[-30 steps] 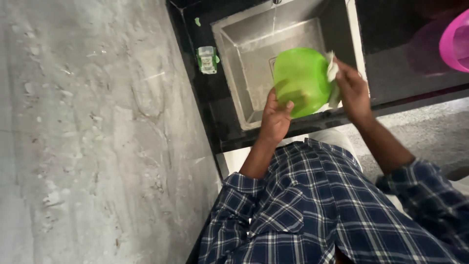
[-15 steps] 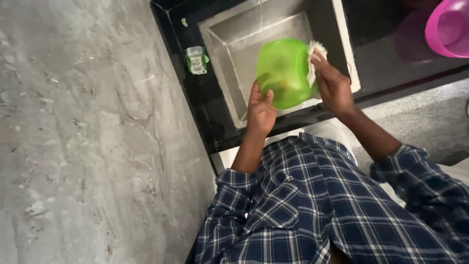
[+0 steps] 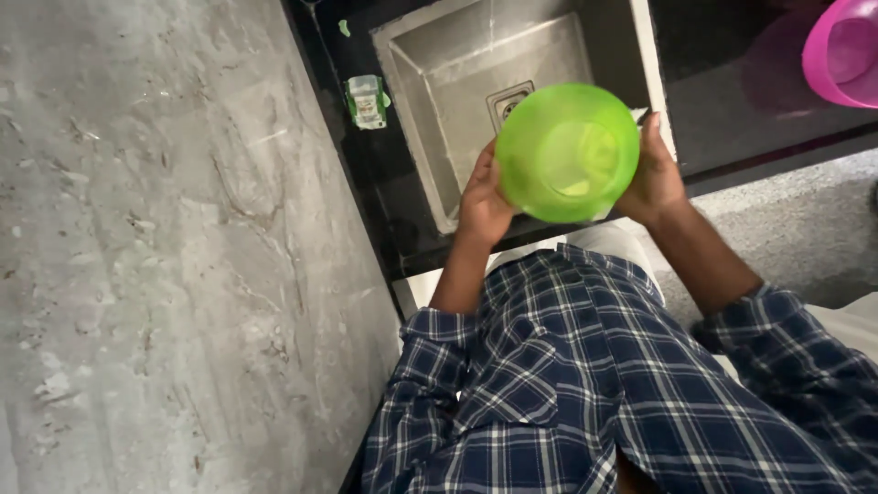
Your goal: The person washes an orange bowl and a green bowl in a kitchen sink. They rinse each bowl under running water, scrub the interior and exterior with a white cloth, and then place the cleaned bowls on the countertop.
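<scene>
Steel sink in black counter; left hand, right hand grip clamped on green bowl.

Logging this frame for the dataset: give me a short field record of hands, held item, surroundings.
left hand: grips the near-left rim of the green bowl
right hand: grips the right rim of the bowl
green bowl: translucent plastic, round, held between both hands above the sink
sink: steel, square, set in a black counter
small green-and-white item: on the counter left of the sink
pink bowl: on the counter, far right, partly out of frame
wall: grey stone, left side
</scene>
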